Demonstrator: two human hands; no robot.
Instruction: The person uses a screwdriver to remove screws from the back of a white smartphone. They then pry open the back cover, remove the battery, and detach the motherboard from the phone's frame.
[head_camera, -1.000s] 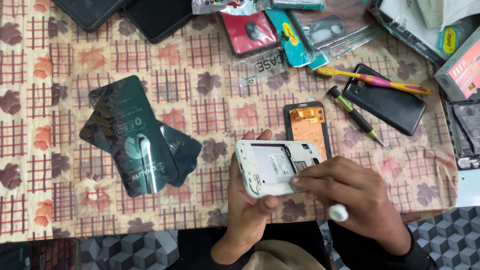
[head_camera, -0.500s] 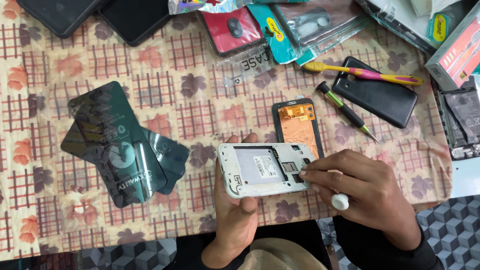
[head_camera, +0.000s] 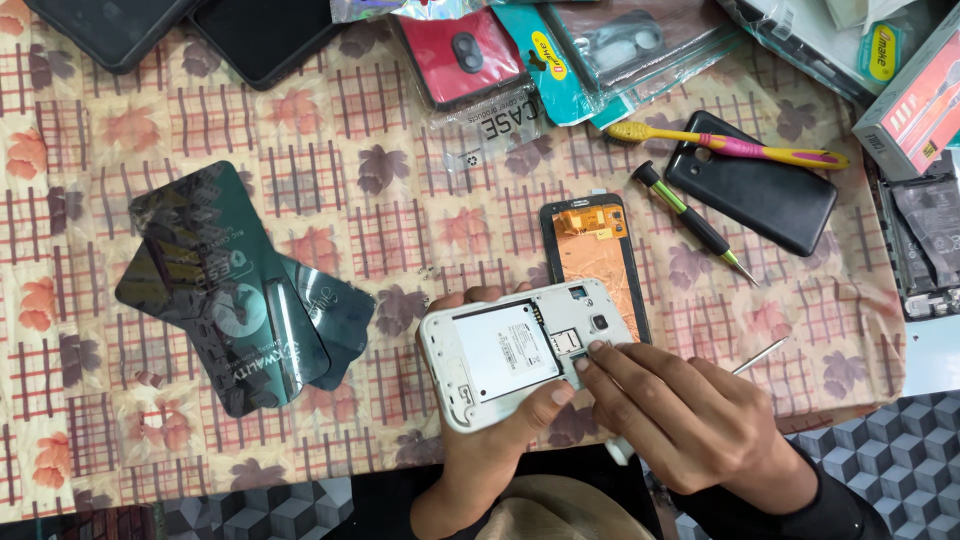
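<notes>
My left hand (head_camera: 490, 445) grips a white phone (head_camera: 520, 350) from below, back cover off, its inner frame and battery bay facing up. My right hand (head_camera: 680, 420) rests its fingertips on the phone's right end near the card slots, and it holds a thin tool whose metal tip (head_camera: 760, 356) sticks out to the right and whose white end shows under the palm. Just behind the phone lies a detached screen frame with orange copper backing (head_camera: 592, 250).
Dark glossy screen-protector packets (head_camera: 225, 290) lie at the left on the patterned cloth (head_camera: 400, 220). A green-handled screwdriver (head_camera: 690, 220), a yellow and pink toothbrush (head_camera: 730, 145), a black back cover (head_camera: 755, 195) and packaged phone cases (head_camera: 470, 55) sit farther back. Boxes crowd the right edge.
The phone has turned slightly in my left hand and sits a little lower. My right fingertips have slid along its right end. The view has shifted a little.
</notes>
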